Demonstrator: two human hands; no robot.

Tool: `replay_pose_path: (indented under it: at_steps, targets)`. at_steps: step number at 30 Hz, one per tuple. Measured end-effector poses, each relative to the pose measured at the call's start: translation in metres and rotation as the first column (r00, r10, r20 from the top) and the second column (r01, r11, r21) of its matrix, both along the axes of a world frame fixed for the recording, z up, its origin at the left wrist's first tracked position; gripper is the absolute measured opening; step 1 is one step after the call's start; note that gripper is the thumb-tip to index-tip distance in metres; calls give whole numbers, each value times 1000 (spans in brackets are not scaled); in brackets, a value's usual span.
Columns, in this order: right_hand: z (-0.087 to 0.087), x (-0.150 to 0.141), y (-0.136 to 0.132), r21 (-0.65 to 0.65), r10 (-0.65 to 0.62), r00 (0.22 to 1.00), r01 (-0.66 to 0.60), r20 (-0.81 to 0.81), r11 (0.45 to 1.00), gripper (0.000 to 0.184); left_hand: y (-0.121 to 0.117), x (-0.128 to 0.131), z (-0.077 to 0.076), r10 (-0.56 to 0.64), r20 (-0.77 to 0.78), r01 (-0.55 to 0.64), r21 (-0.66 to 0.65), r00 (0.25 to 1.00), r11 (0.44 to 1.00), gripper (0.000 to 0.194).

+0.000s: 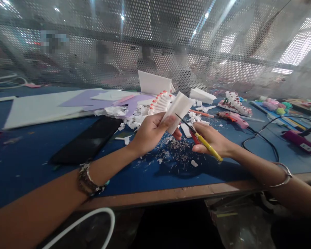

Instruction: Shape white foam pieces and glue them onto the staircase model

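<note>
My left hand (151, 131) is closed around a white foam piece (179, 108), holding it up above the blue table (41, 162). My right hand (212, 140) grips a yellow-and-red craft knife (203, 141), and its thin blade touches the lower edge of the foam piece. White shavings (175, 150) lie scattered on the table under both hands. Each wrist wears a bracelet.
A black phone (89, 140) lies to the left of my hands. Behind are white and lilac sheets (67, 103), foam scraps, a white model with red dots (160, 102), a pink glue gun (233, 118) with a black cable, and a perforated metal screen (155, 41) with people beyond it.
</note>
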State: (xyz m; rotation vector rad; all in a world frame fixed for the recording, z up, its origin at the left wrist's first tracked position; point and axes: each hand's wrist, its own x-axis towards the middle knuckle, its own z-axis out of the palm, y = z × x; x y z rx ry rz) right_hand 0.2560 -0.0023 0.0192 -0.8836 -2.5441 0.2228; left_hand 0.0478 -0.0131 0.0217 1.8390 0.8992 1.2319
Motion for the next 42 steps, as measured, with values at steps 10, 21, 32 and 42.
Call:
replay_pose_path:
  at_steps: [10,21,32,42]
  targets:
    - [2,-2,-5,7,30,999,-30,-22,1000,53,-1,3,-1,53,-146,-46,50,988,998,33]
    - [0,-2,-8,13,12,1000,-12,7,1000,56,-1,0,1,107,-213,-74,159,971,985,32]
    - [0,-2,-11,39,-114,993,113,26,993,60,3,-2,-1,-105,-64,101,-60,992,993,23]
    - [-1,-1,-10,76,-222,975,222,3,972,61,6,-4,0,-154,-33,151,-86,987,985,23]
